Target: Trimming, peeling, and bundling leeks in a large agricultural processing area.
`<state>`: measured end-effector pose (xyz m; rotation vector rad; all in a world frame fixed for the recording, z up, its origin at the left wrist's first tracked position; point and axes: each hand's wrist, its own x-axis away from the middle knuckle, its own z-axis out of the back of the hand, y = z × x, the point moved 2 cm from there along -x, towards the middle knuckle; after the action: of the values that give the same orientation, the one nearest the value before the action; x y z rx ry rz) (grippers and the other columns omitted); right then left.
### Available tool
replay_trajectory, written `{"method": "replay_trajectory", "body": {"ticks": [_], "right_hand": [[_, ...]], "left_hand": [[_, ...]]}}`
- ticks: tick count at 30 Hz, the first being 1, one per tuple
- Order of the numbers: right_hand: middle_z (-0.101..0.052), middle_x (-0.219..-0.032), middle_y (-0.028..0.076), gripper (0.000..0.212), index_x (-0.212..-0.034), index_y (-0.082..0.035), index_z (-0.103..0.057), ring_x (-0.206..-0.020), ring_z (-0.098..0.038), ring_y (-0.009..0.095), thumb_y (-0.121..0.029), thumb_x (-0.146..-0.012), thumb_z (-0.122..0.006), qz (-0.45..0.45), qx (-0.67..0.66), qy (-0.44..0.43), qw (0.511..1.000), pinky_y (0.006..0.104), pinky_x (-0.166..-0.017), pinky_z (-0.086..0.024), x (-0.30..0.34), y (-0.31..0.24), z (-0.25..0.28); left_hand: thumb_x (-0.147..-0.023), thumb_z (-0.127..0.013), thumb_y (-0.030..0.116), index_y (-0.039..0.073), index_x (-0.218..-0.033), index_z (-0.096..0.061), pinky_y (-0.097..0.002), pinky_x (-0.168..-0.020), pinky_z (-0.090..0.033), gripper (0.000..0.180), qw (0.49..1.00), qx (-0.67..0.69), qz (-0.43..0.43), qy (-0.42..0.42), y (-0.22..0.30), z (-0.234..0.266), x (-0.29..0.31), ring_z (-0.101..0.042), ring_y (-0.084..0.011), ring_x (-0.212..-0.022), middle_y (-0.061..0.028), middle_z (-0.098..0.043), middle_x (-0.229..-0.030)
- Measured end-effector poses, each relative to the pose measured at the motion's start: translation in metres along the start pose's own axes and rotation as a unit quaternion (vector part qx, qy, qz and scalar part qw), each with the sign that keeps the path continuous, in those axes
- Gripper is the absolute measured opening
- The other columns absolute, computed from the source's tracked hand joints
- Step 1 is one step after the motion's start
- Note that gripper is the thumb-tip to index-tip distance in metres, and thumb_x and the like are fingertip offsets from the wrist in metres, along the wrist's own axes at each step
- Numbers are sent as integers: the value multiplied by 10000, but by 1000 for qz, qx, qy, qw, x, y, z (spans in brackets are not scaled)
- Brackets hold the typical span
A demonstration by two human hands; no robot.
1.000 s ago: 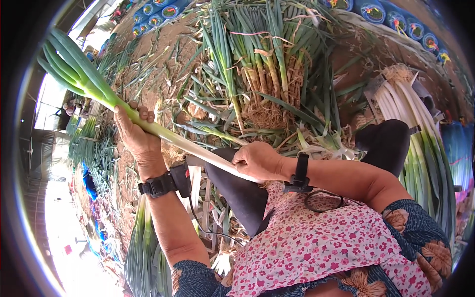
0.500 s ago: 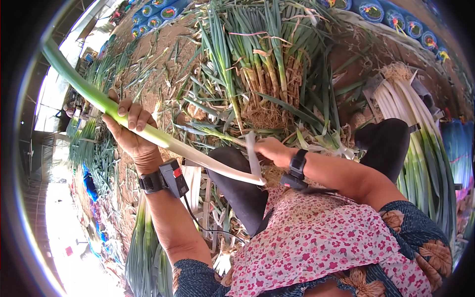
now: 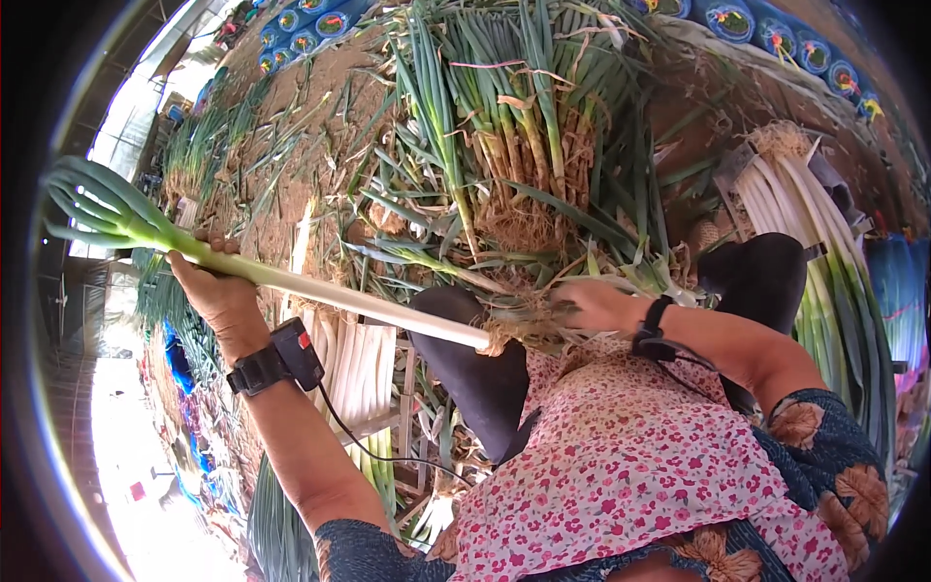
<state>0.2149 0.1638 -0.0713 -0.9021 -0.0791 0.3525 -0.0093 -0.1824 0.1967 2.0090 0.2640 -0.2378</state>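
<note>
left hand (image 3: 215, 291) first: its fingers (image 3: 208, 244) are curled shut round the pale green neck of a long leek (image 3: 320, 296), just where the white stalk turns to leaves. the leaf fan spreads out past that hand toward the upper left, and the white stalk runs down and right across the lap to its rooty end beside the right hand (image 3: 596, 306). that hand is half closed over a tuft of roots and loose trimmings (image 3: 529, 335) at the leek's base; how tight the grip is, i cannot tell, the fingertips are buried in the scraps. both wrists carry black bands, and the left one has a small black box with a cable (image 3: 296, 351) trailing down the forearm. below the stalk, a dark knee (image 3: 475, 378) and the flowered apron (image 3: 621, 456). just under the left arm lies a stack of cleaned white leeks (image 3: 354, 364). ahead, a big heap of untrimmed leeks (image 3: 504, 126) on the dirt, with another trimmed bundle (image 3: 805, 213) at far right.
</note>
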Motion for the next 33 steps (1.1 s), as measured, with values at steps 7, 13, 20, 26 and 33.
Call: {"method": "replay_trajectory", "body": {"ticks": [7, 13, 20, 26, 33], "right_hand": [[-594, -825, 72, 194, -838, -55, -561, -738, -595, 245, -145, -734, -698, 70, -72, 118, 988, 333, -673, -488, -78, -108, -15], [-590, -774, 62, 150, -780, -71, -545, -708, -594, 256, -131, -732, -674, 82, -83, 133, 984, 345, -639, -482, -82, -102, -27], [-560, -783, 72, 132, -785, -48, -561, -688, -584, 252, -91, -741, -678, 70, -114, 146, 980, 339, -620, -482, -83, -111, -19], [-578, -782, 73, 118, -775, -72, -560, -713, -587, 275, -119, -733, -658, 62, -75, 162, 982, 366, -649, -481, -91, -118, -15], [-571, -750, 71, 141, -737, -65, -546, -687, -589, 283, -127, -720, -671, 106, -36, 155, 982, 364, -636, -483, -91, -116, -15]], "left_hand": [[-931, -424, 284, 69, -1081, -434, -284, -643, -426, 262, 984, -99, -89, 121, -3, -23, 23, -470, -155, -690, -43, -498, -845], [-938, -446, 265, 70, -1228, -375, -298, -669, -452, 357, 914, -336, -220, 57, -1, -10, 26, -505, -175, -744, -54, -499, -887], [-923, -504, 275, 105, -1323, -358, -299, -652, -462, 458, 947, -243, -161, 134, -2, -22, 28, -517, -173, -744, -43, -509, -876], [-895, -561, 260, 110, -1312, -387, -309, -602, -452, 476, 946, -232, -193, 119, -5, -19, 24, -528, -170, -690, -40, -533, -852], [-866, -617, 224, 126, -1340, -377, -294, -587, -452, 540, 951, -190, -167, 180, -7, -42, 33, -535, -153, -676, -39, -567, -844]]}}
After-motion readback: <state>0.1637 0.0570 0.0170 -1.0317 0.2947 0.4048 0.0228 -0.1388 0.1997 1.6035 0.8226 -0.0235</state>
